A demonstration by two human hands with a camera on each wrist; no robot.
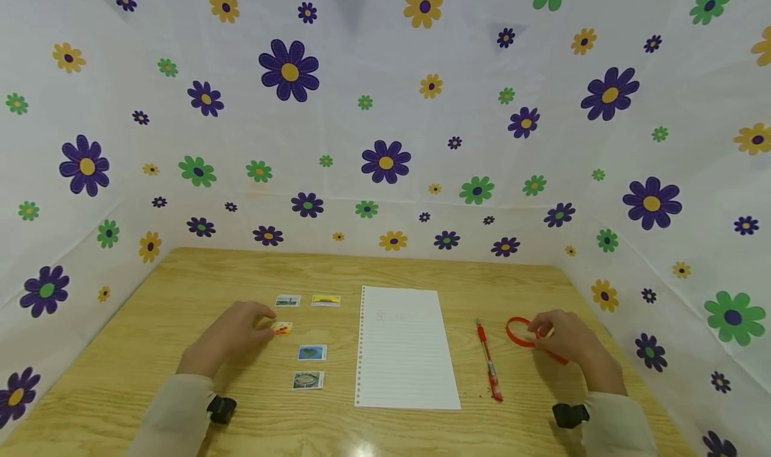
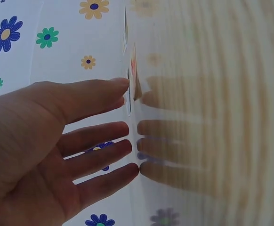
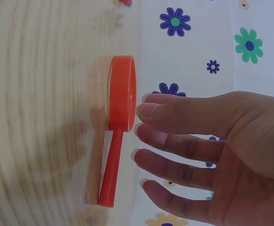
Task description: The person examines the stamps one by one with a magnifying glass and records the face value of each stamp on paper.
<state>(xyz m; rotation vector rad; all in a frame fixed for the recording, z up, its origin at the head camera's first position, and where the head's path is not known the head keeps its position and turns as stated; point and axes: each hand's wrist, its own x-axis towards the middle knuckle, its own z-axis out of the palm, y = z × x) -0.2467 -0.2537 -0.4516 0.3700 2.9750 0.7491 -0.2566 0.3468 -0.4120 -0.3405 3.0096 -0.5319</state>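
My left hand (image 1: 237,330) is over the left part of the table, with thumb and index fingertips at the left edge of a small picture card (image 1: 283,328) with red on it. In the left wrist view that card (image 2: 134,70) is tilted at the fingertips, and the other fingers extend loosely. On the right, my right hand (image 1: 566,340) hovers over a red magnifying glass (image 1: 519,332) lying on the table. The right wrist view has the thumb and loosely bent fingers just off the magnifying glass's rim (image 3: 122,94), holding nothing.
Several other picture cards, including a yellow one (image 1: 326,300) and a blue one (image 1: 312,352), lie near the left hand. A lined sheet of paper (image 1: 406,350) is mid-table, with a red pen (image 1: 489,363) right of it. Flower-patterned cloth (image 1: 385,109) surrounds the table (image 1: 253,423).
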